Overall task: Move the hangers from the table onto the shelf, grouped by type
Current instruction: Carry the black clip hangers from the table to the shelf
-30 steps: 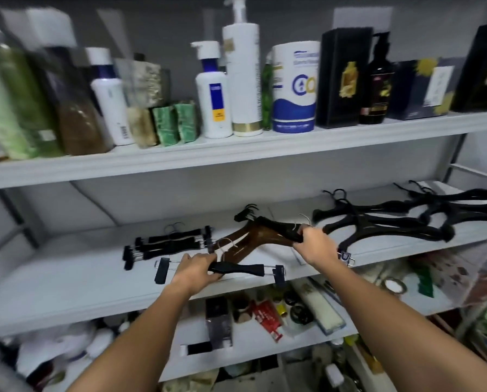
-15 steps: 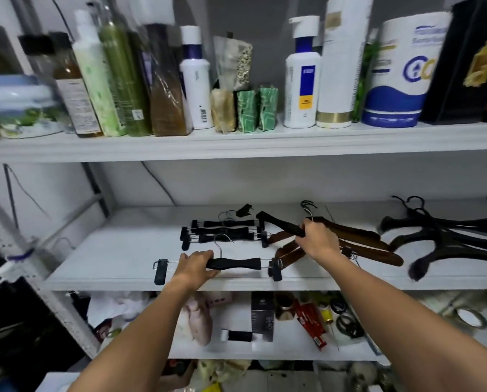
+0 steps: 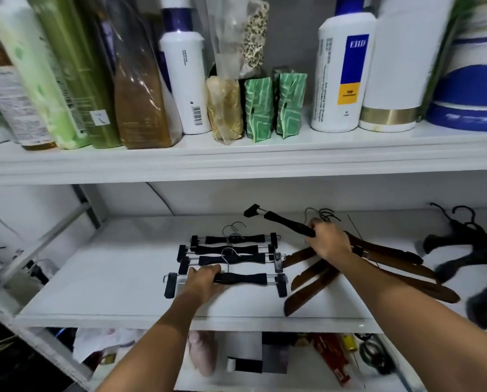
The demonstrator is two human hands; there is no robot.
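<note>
On the white middle shelf (image 3: pixel 118 281) my left hand (image 3: pixel 204 281) grips a black clip hanger (image 3: pixel 245 278), which lies flat in front of a row of three more black clip hangers (image 3: pixel 231 251). My right hand (image 3: pixel 328 240) holds another black clip hanger (image 3: pixel 283 222) tilted up off the shelf, its far clip pointing up and left. Under that hand and to its right lie several brown wooden hangers (image 3: pixel 392 261). A pile of black plastic hangers (image 3: pixel 474 258) sits at the far right.
The upper shelf (image 3: pixel 236 157) carries bottles, green packets and pouches close overhead. Below the middle shelf's front edge, a lower shelf (image 3: pixel 301 377) holds small boxes, tape rolls and cloth. A slanted metal brace (image 3: pixel 47 239) runs along the left side.
The camera has come closer to the shelf. My left hand has set its clip hanger down on the shelf nearer the row. My right hand has lifted its clip hanger higher above the wooden hangers.
</note>
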